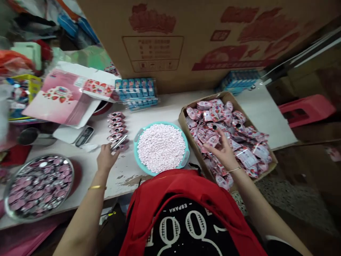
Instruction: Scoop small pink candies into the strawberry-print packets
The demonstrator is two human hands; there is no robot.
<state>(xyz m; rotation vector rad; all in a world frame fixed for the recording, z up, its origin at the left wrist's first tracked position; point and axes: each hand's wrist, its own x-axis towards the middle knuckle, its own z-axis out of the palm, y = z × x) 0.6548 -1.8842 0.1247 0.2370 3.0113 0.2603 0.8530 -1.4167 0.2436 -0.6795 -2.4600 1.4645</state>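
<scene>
My left hand (106,158) is at the near end of a row of small pink-and-silver tins (116,125). Its fingers are closed on a narrow silver metal piece (119,141), whose exact kind I cannot make out. Over a cardboard box (195,149) filled with pink strawberry-print packets (246,156), my right hand (223,149) has its thumb and fingers apart. A pink packet shows between them, apparently lying among the others. Between my hands stands a turquoise basin (136,153) full of small pale pink candies (161,147).
At the left is a metal bowl (71,177) of pink-and-silver pieces. A scoop (39,138), a white scale (70,134) and folded pink cartons (61,96) lie behind it. Blue wrapped packs (137,90) sit against a large carton (186,42). A pink plastic stool (306,110) is at the right.
</scene>
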